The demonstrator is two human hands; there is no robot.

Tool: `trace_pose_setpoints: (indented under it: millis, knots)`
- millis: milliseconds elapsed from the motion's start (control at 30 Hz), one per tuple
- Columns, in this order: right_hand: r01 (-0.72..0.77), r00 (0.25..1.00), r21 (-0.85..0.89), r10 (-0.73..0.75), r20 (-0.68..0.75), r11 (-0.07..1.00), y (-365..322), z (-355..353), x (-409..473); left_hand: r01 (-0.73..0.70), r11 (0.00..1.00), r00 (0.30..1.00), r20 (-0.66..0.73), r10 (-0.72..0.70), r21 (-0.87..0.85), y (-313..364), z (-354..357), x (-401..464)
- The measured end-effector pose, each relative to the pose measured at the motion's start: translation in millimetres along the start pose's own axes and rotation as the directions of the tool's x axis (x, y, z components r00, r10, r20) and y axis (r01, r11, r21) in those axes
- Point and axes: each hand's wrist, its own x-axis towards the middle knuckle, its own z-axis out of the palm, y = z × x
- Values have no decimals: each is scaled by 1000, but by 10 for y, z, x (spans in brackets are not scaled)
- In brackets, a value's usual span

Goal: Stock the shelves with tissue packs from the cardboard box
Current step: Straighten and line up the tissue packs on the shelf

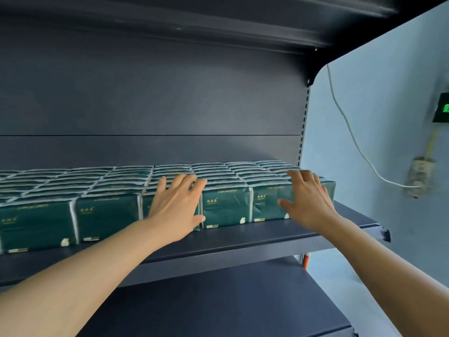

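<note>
Dark green tissue packs [226, 205] with white edges fill a dark shelf [255, 242] in several rows, standing upright and packed tight from the left edge to the right upright. My left hand [177, 205] lies flat with straight fingers against the front and top of a pack near the middle. My right hand [308, 198] presses with spread fingers on the rightmost front pack [267, 203]. Neither hand grips anything. The cardboard box is out of view.
A lower dark shelf [230, 305] sits below, and another shelf [218, 25] hangs overhead. To the right is a pale blue wall [379, 98] with a white cable [349, 127], a wall socket [419, 176] and a small green display [443, 108].
</note>
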Motion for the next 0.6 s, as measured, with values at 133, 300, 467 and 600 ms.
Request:
trace_pose_setpoints:
  millis: [133,300,467,600]
  knots:
    - [-127,992,17,126,27,992,427,-28,92,-41,999,999,-20,41,10,323,6,203]
    - [-247,967,99,239,91,964,926,24,220,-85,996,995,-47,87,40,691,25,497]
    - [-189,975,163,164,152,968,1229,110,419,-97,994,994,-39,99,41,964,93,770]
    - [-77,983,153,49,179,985,1308,118,599,-82,996,996,-26,83,31,1078,200,916]
